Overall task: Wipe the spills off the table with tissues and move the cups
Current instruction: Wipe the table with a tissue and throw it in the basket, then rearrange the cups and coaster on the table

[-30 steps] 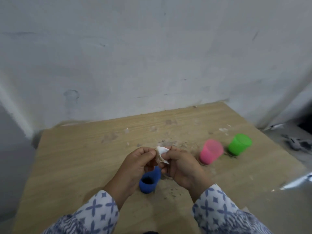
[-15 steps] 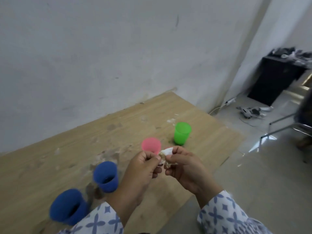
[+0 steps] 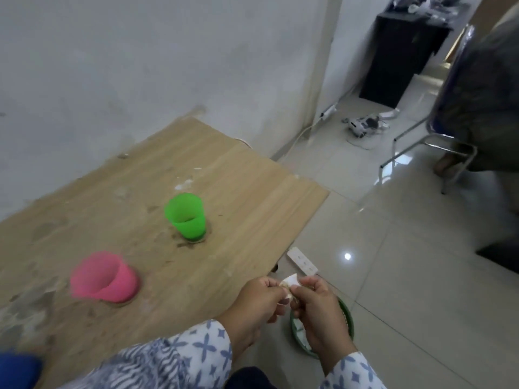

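Both my hands hold a crumpled, stained white tissue (image 3: 289, 283) past the table's right front edge. My left hand (image 3: 257, 303) pinches its left side and my right hand (image 3: 316, 307) pinches its right side. Directly below them on the floor sits a green bin (image 3: 346, 318), mostly hidden by my right hand. On the wooden table (image 3: 252, 197) stand a green cup (image 3: 186, 216) and a pink cup (image 3: 105, 277), each with a damp ring at its base. A blue cup (image 3: 16, 372) shows at the bottom left corner. Smudged spill marks cover the tabletop.
A white power strip (image 3: 302, 261) lies on the tiled floor beside the table's edge. Farther right stand a metal-framed chair (image 3: 421, 147) and a black cabinet (image 3: 398, 57), with cables and a small device (image 3: 365, 124) near the wall.
My view has swung right, off the table toward the floor. Both hands carried the tissue from above the table to beyond its right edge, over the green bin.
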Demonstrator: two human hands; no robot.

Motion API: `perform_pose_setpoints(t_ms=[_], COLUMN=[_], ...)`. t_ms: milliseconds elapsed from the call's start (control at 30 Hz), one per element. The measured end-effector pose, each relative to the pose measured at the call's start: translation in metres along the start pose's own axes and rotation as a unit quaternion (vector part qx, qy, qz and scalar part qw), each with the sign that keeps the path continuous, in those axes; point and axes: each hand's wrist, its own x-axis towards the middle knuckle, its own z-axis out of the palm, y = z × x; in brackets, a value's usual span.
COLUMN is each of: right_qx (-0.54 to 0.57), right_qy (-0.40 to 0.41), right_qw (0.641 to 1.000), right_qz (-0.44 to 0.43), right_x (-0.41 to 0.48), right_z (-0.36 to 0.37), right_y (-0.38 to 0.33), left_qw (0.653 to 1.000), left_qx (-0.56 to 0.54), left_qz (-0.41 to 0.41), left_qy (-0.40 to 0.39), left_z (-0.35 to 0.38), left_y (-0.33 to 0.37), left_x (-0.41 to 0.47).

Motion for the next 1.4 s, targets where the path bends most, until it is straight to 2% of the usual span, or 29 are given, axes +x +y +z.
perform_pose_setpoints(t_ms=[200, 367, 500, 667, 900, 1100, 1267, 1400], right_qx=[-0.026, 0.043, 0.056, 0.024, 0.1, 0.086, 0.04, -0.012], right_qy=[0.121, 0.188, 0.255, 0.302, 0.295, 0.285, 0.256, 0.228], right_qw=[0.99, 0.973, 0.954, 0.94, 0.93, 0.932, 0.951, 0.97], right_qz=[0.066, 0.127, 0.149, 0.16, 0.196, 0.208, 0.17, 0.089], right_x=[0.05, 0.093, 0.129, 0.161, 0.191, 0.187, 0.175, 0.157], right_z=[-0.063, -0.095, -0.118, -0.132, -0.148, -0.141, -0.117, -0.09], right_y=[0.058, 0.099, 0.123, 0.143, 0.169, 0.166, 0.138, 0.1], left_qw=[0.985, 0.962, 0.956, 0.95, 0.951, 0.949, 0.951, 0.963], left_qx=[0.146, 0.234, 0.239, 0.254, 0.245, 0.254, 0.261, 0.235], left_qz=[-0.089, -0.128, -0.127, -0.141, -0.14, -0.142, -0.129, -0.103], left_qy=[-0.032, -0.054, -0.11, -0.117, -0.125, -0.123, -0.107, -0.085], left_z=[0.06, 0.093, 0.119, 0.133, 0.126, 0.118, 0.114, 0.109], left_y=[-0.038, -0.075, -0.098, -0.117, -0.124, -0.123, -0.102, -0.066], left_x=[0.067, 0.126, 0.157, 0.181, 0.196, 0.199, 0.187, 0.167])
